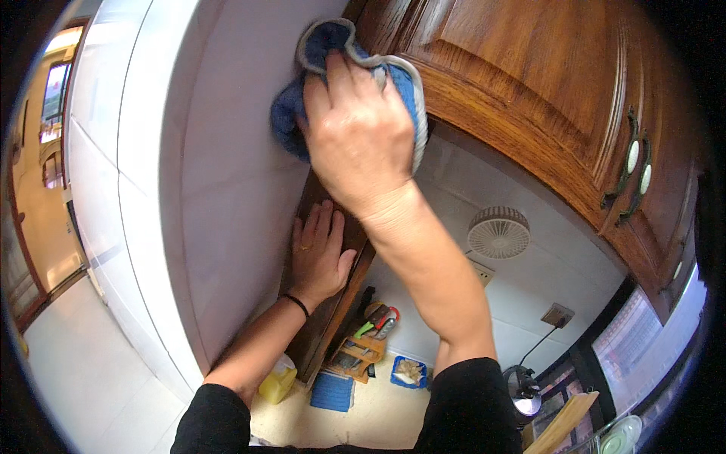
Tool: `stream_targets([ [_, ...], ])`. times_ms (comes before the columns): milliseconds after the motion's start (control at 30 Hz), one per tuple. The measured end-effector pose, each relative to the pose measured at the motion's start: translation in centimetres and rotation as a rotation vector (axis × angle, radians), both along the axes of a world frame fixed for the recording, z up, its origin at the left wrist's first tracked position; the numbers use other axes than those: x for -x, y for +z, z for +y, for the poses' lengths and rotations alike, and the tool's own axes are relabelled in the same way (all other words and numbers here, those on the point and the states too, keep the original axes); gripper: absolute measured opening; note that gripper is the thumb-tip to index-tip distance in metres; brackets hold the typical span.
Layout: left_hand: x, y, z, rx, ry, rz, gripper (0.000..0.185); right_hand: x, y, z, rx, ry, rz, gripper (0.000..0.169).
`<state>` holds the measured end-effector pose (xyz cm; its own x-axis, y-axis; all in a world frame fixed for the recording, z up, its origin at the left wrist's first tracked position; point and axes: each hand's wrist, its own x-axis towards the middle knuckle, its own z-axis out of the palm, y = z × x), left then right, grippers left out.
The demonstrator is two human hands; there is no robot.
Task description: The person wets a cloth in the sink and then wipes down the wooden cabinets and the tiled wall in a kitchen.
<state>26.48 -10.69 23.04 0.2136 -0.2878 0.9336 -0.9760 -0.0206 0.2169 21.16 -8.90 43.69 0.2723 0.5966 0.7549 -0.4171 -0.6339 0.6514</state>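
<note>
My right hand is raised at the top centre and grips a blue cloth with a pale edge. The cloth lies between the tiled wall on the left and the lower left corner of a brown wooden wall cabinet. Below it, my left hand rests flat, fingers pointing up, on a dark wooden side panel. It wears a ring, with a dark band at the wrist, and holds nothing.
Under the cabinet, a round fan is at the white tiled wall. On the counter stand a yellow jug, a wooden utensil rack, a folded blue cloth and a blue basket. A kettle stands at the right.
</note>
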Motion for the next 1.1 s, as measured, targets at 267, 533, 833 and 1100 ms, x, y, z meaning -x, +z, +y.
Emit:
stream_targets([
  [267, -1.9, -1.4, -0.4, 0.056, 0.042, -0.060, 0.069, 16.2, 5.5, -3.1, 0.001, -0.379, -0.087, 0.053],
  [533, -0.4, -1.4, -1.4, 0.130, 0.030, -0.072, 0.069, 15.8, 11.7, -4.4, -0.177, -0.436, -0.283, 0.036],
  [833, -1.0, -0.7, -0.4, 0.054, 0.089, -0.063, 0.073, 10.5, 15.2, 1.6, -0.276, -0.586, -0.064, 0.020],
  [1100, 0.1, -1.1, -1.3, 0.079, 0.056, -0.050, 0.072, 11.4, 22.9, -2.3, -0.156, -0.446, -0.331, 0.044],
])
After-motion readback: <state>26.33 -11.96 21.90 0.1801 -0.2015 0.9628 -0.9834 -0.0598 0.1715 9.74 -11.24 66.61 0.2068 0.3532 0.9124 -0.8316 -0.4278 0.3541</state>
